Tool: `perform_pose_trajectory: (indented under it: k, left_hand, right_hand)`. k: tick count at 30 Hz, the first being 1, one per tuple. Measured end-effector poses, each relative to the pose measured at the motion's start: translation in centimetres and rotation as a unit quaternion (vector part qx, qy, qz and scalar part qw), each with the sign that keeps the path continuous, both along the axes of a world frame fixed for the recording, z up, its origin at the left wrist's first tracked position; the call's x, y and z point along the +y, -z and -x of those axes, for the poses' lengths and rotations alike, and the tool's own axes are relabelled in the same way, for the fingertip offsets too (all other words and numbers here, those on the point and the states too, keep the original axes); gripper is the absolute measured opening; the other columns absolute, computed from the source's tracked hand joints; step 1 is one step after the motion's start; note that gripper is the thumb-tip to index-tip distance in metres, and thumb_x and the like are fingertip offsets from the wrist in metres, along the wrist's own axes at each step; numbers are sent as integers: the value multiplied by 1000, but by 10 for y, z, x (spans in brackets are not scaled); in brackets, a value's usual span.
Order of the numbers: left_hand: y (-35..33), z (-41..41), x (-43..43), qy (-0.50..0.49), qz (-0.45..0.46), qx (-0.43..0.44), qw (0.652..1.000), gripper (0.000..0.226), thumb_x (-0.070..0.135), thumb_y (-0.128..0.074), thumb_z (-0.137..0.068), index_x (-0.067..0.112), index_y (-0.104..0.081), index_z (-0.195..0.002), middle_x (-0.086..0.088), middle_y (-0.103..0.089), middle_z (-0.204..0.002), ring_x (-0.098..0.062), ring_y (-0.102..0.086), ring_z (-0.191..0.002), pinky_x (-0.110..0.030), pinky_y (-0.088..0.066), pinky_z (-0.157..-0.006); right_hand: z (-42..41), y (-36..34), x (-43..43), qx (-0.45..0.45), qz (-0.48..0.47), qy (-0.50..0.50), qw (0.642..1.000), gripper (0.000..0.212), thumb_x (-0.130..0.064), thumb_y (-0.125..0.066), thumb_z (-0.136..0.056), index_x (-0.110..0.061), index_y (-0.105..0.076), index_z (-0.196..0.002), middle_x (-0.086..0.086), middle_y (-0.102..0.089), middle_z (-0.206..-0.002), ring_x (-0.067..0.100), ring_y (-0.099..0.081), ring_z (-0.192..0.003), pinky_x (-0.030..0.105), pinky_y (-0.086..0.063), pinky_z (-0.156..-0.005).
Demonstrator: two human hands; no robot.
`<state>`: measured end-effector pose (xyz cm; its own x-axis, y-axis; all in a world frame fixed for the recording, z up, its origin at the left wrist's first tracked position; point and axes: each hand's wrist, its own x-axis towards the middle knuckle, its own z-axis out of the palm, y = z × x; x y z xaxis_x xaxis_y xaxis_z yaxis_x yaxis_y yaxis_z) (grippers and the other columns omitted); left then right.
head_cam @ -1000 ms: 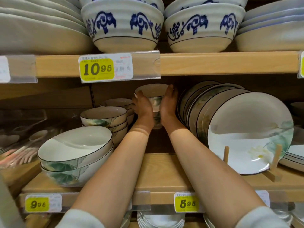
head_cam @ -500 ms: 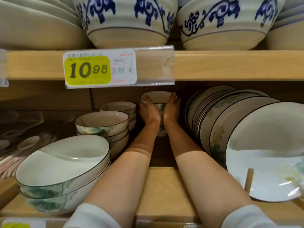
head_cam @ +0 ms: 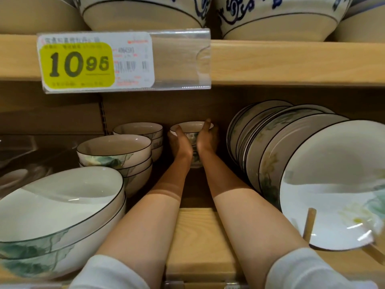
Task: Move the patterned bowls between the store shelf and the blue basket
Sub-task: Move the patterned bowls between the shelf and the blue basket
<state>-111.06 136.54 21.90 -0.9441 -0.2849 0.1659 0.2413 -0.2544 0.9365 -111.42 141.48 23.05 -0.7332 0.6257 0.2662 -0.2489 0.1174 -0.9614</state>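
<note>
A small stack of patterned bowls (head_cam: 191,130), white with green leaf painting and dark rims, stands deep at the back of the wooden shelf (head_cam: 200,236). My left hand (head_cam: 179,143) grips the stack's left side and my right hand (head_cam: 206,140) grips its right side, both arms reaching far in. The lower bowls of the stack are mostly hidden behind my hands. The blue basket is out of view.
Left of my arms are stacked medium bowls (head_cam: 114,152), a further stack (head_cam: 138,130) behind, and two large bowls (head_cam: 58,207) in front. On the right, plates (head_cam: 291,159) lean on a wooden rack (head_cam: 309,223). The upper shelf board (head_cam: 291,63) with a price tag (head_cam: 95,62) hangs close overhead.
The camera has moved closer and lower under the upper shelf. Both hands have pushed the bowl stack farther back and lower on the shelf, keeping their hold on it.
</note>
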Motion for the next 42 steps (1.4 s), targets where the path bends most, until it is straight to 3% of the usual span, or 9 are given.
perform_pose_trajectory:
  k: [7,11,16,22,27,36,42]
  left_hand:
    - [3,1,0,-4,22,1,1000,48,46,-25,-102,20,-42,-139,-8,-52,-136,-25,-50,-123,-43,-38,-108]
    - [1,3,-1,-11,41,-8,999,50,46,-26,-101,18,-39,-141,-10,-48,-141,-27,-47,-128,-43,-36,-109]
    - [3,4,-1,-14,48,-5,999,49,46,-27,-101,17,-40,-140,-9,-50,-138,-27,-48,-126,-42,-37,-108]
    - [5,6,-1,-21,85,-11,996,54,49,-24,-101,18,-36,-144,-10,-47,-143,-28,-46,-129,-45,-36,-109]
    - [10,8,0,-25,118,-13,993,60,50,-21,-101,17,-25,-152,-10,-33,-154,-27,-34,-141,-48,-29,-115]
    - [11,11,3,-32,128,-28,991,59,46,-21,-102,19,-17,-154,-10,-23,-159,-28,-26,-144,-47,-25,-117]
    - [7,14,6,-69,146,-24,987,57,45,-26,-102,9,-32,-146,-16,-38,-148,-32,-41,-134,-47,-34,-111]
  right_hand:
    - [1,6,2,-5,18,-8,1000,58,-49,-29,-101,-13,-35,-146,10,-41,-149,28,-40,-135,37,-31,-106]
    - [1,10,5,-10,33,-24,999,53,-46,-29,-102,-12,-41,-141,10,-46,-144,27,-44,-131,29,-30,-92]
    - [1,11,6,-30,37,-32,998,59,-50,-26,-101,-16,-29,-149,9,-36,-152,28,-36,-138,39,-29,-109]
    - [1,10,7,-41,66,-57,995,61,-53,-21,-101,-21,-22,-152,8,-28,-156,29,-31,-141,44,-26,-112]
    - [2,11,9,-35,83,-62,994,58,-50,-23,-102,-20,-24,-152,9,-32,-154,28,-34,-139,41,-29,-110]
    - [3,13,8,-29,96,-52,994,56,-46,-24,-103,-18,-26,-151,9,-33,-154,28,-33,-140,41,-28,-112]
    - [3,16,5,-14,102,-31,994,56,-45,-25,-103,-15,-29,-150,11,-35,-153,29,-35,-139,41,-28,-112]
